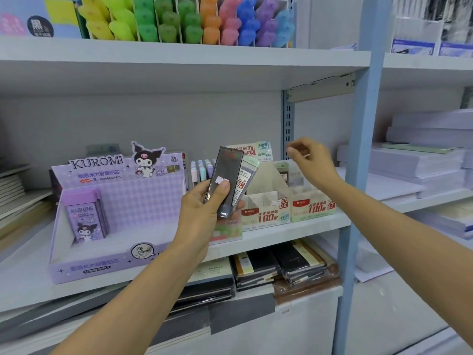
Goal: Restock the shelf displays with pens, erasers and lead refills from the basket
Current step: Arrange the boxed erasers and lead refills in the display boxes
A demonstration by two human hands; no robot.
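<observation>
Up at the shelf [294, 233], the left grip [204, 211] held lead refill packs [225, 180], with its thumb pressed on the dark front one. The packs were just in front of the green display box [266, 213]. The right grip [311, 162] hung higher up, near that box, with fingers loosely curled and holding nothing. A purple Kuromi box [115, 213] stood to the left.
</observation>
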